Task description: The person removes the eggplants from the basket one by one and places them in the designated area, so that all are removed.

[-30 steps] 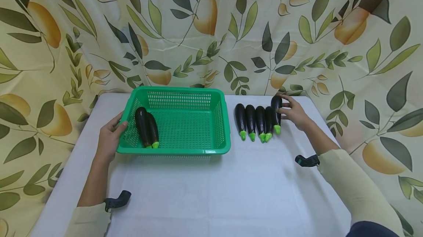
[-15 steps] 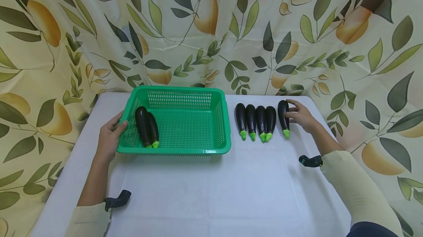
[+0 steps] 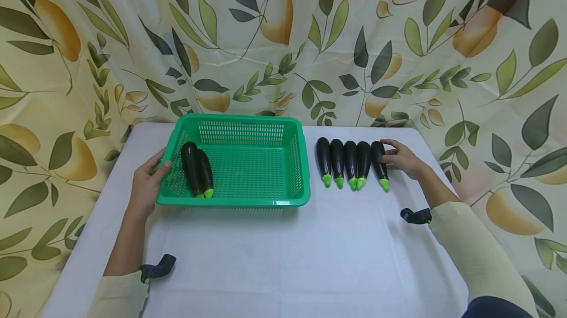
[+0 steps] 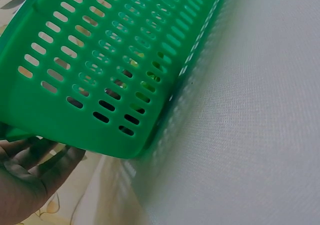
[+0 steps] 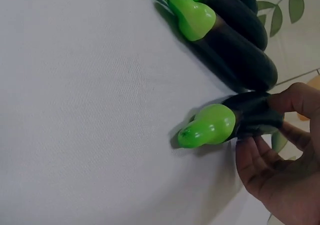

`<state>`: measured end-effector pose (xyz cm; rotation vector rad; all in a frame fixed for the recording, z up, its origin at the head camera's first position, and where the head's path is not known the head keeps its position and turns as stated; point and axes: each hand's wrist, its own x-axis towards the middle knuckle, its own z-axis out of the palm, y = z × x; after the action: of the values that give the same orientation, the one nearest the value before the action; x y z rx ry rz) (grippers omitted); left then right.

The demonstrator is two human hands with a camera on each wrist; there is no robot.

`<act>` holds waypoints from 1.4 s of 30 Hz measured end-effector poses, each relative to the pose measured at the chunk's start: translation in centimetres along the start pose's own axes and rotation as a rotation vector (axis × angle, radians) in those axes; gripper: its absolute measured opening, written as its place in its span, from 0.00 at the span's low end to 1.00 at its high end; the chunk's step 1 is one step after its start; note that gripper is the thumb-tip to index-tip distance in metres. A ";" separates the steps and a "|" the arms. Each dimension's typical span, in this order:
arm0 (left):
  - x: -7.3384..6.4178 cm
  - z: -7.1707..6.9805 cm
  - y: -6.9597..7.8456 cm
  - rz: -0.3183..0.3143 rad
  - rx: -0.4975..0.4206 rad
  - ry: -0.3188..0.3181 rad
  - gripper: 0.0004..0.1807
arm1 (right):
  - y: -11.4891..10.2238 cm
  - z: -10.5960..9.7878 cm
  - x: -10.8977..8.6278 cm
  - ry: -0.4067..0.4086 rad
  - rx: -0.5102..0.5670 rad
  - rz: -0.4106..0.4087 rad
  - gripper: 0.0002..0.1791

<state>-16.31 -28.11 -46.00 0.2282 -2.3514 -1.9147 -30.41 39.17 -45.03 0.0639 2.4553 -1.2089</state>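
My right hand pinches a dark purple eggplant with a bright green stem end, at the right end of a row. In the right wrist view its green cap lies close over the cloth, with the thumb on one side and fingers on the other. Several matching eggplants lie side by side to its left, caps toward me. My left hand grips the left rim of a green plastic basket, thumb on top and fingertips beneath. Two eggplants lie together inside, at the left.
A white cloth covers the table, with the basket and the eggplant row toward its back edge. Behind hangs a curtain printed with leaves and fruit. Black wrist cameras are worn on both arms.
The right hand has moved the eggplant right, off its neighbour, then lower, its top now tilted in against the row. The left hand and basket stay put.
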 end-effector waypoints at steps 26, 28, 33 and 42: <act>0.1 0.0 -0.1 0.000 0.001 0.000 0.31 | -0.2 0.2 -0.5 0.021 -0.067 0.006 0.46; 0.1 0.0 -0.1 0.003 -0.001 0.001 0.31 | -0.2 0.1 -0.5 0.024 -0.071 0.014 0.46; 0.1 0.0 0.0 0.008 -0.001 0.006 0.31 | -0.2 0.0 -0.5 0.034 -0.075 0.033 0.47; 0.2 0.0 0.0 0.012 -0.011 0.007 0.31 | 0.1 -0.1 -0.3 0.061 -0.094 0.043 0.46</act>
<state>-16.47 -28.11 -46.03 0.2198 -2.3322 -1.9175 -30.15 39.31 -44.91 0.1278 2.5469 -1.0871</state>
